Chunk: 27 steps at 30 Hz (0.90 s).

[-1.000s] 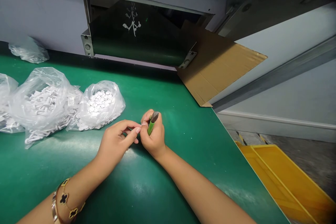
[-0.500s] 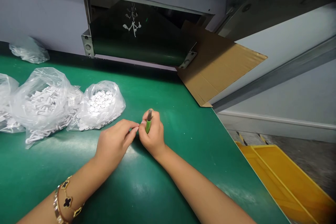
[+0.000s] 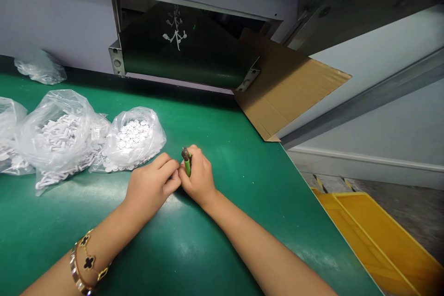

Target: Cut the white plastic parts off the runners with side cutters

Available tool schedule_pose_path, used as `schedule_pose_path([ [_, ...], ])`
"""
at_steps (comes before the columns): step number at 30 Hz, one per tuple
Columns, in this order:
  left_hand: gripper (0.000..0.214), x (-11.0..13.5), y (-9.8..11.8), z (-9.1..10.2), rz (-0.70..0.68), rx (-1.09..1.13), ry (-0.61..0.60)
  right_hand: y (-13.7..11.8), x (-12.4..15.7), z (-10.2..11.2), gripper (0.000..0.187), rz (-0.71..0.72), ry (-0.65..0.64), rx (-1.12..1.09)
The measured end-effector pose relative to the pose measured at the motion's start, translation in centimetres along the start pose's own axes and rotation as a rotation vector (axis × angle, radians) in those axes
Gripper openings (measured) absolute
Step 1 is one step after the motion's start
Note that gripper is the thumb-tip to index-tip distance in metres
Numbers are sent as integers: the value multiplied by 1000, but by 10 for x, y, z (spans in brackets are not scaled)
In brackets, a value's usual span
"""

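Observation:
My right hand (image 3: 198,176) is closed around a pair of nippers with green handles (image 3: 188,167); their dark metal head points up and away from me. My left hand (image 3: 152,184) meets it fingertip to fingertip, its fingers pinched. Whatever lies between the two sets of fingertips is hidden or too small to name. Just beyond my left hand stands an open clear bag of small white round pieces (image 3: 134,135). Left of that is a larger clear bag of white elongated pieces (image 3: 60,134).
A conveyor belt end (image 3: 180,62) with a white branched plastic sprue (image 3: 175,35) on it opens in the back wall. A cardboard sheet (image 3: 287,83) leans at its right. More clear bags (image 3: 40,67) lie at left. A yellow bin (image 3: 374,236) stands beyond the green table's (image 3: 256,185) right edge.
Both hands have shifted slightly left and stay together. The nippers in my right hand have turned, so more of their metal head shows. My left fingers have curled more.

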<state>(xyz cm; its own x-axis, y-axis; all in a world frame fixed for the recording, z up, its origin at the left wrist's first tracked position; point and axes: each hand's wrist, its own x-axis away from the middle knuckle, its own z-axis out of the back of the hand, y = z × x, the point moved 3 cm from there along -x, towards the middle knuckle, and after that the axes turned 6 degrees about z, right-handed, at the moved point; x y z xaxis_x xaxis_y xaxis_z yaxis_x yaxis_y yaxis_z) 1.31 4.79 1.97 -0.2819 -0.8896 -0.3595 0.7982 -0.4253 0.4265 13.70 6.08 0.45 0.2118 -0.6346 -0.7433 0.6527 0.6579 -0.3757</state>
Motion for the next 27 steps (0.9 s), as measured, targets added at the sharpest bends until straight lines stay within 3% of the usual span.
schedule_pose_path([
  [8,8,-3,-3,0,147,264,-93,-1,1,0,19,-35,15,-103],
  [17,11,-1,-2,-2,116,321,-111,5,0,3,17,-269,34,-178],
  [27,14,-1,-4,-1,77,246,-106,6,0,2,18,-183,27,-79],
])
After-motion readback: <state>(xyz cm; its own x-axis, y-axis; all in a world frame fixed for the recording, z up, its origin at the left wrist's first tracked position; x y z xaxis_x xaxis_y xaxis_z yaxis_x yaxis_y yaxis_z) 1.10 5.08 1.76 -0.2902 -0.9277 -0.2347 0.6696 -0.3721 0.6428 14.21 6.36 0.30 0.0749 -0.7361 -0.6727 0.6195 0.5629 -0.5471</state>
